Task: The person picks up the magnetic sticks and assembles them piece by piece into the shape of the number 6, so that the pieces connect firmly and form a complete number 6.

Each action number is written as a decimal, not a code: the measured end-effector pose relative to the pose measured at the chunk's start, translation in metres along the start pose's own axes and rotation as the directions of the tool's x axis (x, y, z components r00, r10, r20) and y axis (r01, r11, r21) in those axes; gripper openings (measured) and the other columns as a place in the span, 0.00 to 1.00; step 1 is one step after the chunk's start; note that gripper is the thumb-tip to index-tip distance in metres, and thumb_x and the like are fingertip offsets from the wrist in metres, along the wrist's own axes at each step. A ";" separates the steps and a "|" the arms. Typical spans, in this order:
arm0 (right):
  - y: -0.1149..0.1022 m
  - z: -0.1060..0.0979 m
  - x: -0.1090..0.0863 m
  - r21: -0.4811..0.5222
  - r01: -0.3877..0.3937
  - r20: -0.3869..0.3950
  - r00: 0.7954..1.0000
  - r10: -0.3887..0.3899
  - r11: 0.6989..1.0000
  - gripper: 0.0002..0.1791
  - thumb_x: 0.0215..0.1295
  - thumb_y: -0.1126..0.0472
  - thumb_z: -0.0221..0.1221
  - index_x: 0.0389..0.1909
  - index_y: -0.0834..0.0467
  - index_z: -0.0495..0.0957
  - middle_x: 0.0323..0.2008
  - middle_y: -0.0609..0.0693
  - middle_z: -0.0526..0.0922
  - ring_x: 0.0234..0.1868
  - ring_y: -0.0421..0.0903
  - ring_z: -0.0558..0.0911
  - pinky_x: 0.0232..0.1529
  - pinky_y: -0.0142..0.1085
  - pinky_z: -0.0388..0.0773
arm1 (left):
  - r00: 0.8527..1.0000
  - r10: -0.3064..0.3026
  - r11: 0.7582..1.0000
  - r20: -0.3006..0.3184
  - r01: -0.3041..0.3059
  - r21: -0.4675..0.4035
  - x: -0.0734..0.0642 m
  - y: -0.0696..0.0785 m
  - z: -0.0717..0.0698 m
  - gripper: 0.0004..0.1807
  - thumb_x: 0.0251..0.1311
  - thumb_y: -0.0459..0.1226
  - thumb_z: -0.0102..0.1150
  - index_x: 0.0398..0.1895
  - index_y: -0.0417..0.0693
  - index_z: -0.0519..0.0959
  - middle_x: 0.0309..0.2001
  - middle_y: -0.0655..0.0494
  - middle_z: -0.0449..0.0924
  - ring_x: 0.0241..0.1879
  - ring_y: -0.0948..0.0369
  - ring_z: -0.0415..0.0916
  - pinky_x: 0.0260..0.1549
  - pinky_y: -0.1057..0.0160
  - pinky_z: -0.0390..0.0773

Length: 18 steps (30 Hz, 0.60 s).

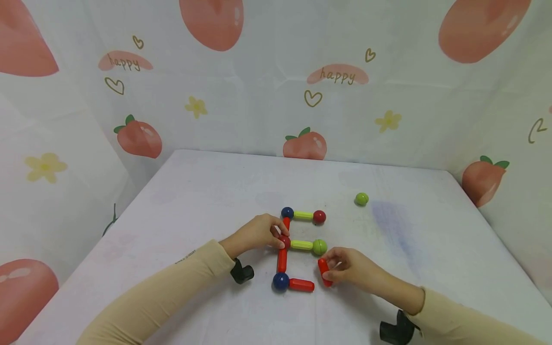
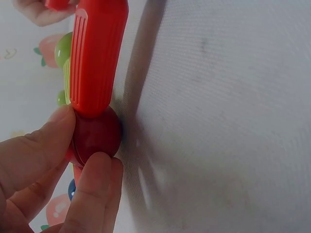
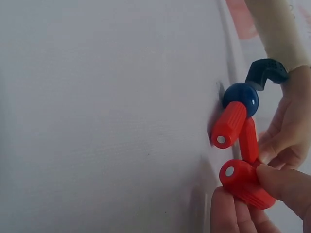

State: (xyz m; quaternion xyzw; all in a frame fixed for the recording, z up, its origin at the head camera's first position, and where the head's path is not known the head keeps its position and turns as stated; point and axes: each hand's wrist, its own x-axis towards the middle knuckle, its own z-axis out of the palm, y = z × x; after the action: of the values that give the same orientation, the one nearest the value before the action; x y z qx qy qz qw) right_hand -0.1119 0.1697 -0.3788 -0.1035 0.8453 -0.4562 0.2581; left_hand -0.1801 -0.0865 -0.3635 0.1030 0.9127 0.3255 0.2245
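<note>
My left hand [image 1: 268, 232] pinches the red ball [image 2: 97, 136] at the middle of a joined rod-and-ball shape on the table. Red rods [image 1: 282, 261] link it to a blue ball [image 1: 287, 212] above and another blue ball [image 1: 281, 281] below. Yellow-green rods [image 1: 301, 245] reach right, one ending in a green ball [image 1: 319, 247], the other in a red ball [image 1: 319, 217]. From the lower blue ball a red rod [image 1: 302, 285] points right, its end bare. Just right of it, my right hand [image 1: 351, 268] holds a loose red rod [image 3: 247, 185] between thumb and fingers.
A loose green ball [image 1: 362, 199] lies farther back on the white-covered table [image 1: 224, 191]. Black wrist mounts [image 1: 242, 272] hang beneath both forearms. A printed cloth with peaches [image 1: 305, 144] stands behind the table.
</note>
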 end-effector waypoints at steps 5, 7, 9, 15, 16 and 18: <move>0.004 -0.003 0.003 0.007 -0.051 0.000 0.999 0.051 0.999 0.16 0.63 0.66 0.67 0.48 0.68 0.78 0.33 0.49 0.81 0.33 0.41 0.79 0.38 0.33 0.82 | 1.000 0.007 1.000 0.001 -0.007 -0.002 0.000 0.000 0.000 0.13 0.55 0.34 0.75 0.44 0.50 0.87 0.36 0.53 0.80 0.36 0.59 0.75 0.32 0.68 0.75; 0.005 -0.003 0.005 0.041 -0.077 0.009 0.997 0.077 0.996 0.15 0.64 0.65 0.67 0.48 0.68 0.78 0.31 0.48 0.81 0.31 0.40 0.79 0.37 0.32 0.82 | 1.000 0.009 1.000 0.002 -0.009 -0.003 0.001 0.000 -0.001 0.13 0.55 0.34 0.75 0.44 0.51 0.87 0.36 0.53 0.81 0.36 0.59 0.75 0.32 0.68 0.74; 0.006 -0.004 0.006 0.075 -0.099 0.021 0.995 0.098 0.992 0.15 0.64 0.65 0.67 0.48 0.68 0.78 0.29 0.47 0.81 0.30 0.39 0.80 0.37 0.31 0.83 | 1.000 0.008 1.000 0.003 -0.008 -0.001 0.002 0.000 -0.001 0.13 0.55 0.34 0.75 0.44 0.51 0.87 0.36 0.53 0.81 0.35 0.59 0.75 0.31 0.68 0.74; 0.003 -0.002 0.013 0.122 -0.188 0.022 0.982 0.187 0.975 0.14 0.66 0.64 0.66 0.48 0.67 0.79 0.29 0.47 0.83 0.31 0.38 0.82 0.39 0.31 0.86 | 1.000 0.006 1.000 0.003 -0.006 0.001 0.003 -0.001 -0.001 0.13 0.55 0.34 0.75 0.44 0.51 0.87 0.35 0.54 0.81 0.35 0.59 0.75 0.32 0.68 0.74; 0.002 -0.002 0.014 0.125 -0.203 0.019 0.979 0.202 0.971 0.14 0.66 0.64 0.66 0.48 0.67 0.78 0.30 0.47 0.84 0.31 0.38 0.82 0.39 0.32 0.86 | 1.000 0.006 1.000 0.003 -0.006 0.001 0.004 -0.001 0.000 0.13 0.55 0.34 0.75 0.44 0.51 0.87 0.35 0.54 0.81 0.36 0.59 0.75 0.32 0.68 0.74; 0.001 -0.001 0.017 0.142 -0.229 0.017 0.973 0.229 0.963 0.13 0.67 0.64 0.66 0.47 0.66 0.78 0.30 0.47 0.84 0.31 0.39 0.83 0.39 0.31 0.85 | 1.000 0.005 1.000 0.005 -0.005 -0.001 0.004 -0.001 0.000 0.13 0.55 0.34 0.75 0.44 0.51 0.87 0.36 0.54 0.81 0.36 0.59 0.75 0.32 0.68 0.74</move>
State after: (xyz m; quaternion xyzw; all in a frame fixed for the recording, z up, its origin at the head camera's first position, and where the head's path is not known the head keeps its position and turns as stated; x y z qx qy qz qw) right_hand -0.1269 0.1640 -0.3847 0.0138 0.8166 -0.4828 0.3159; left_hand -0.1834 -0.0863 -0.3654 0.1058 0.9119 0.3261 0.2258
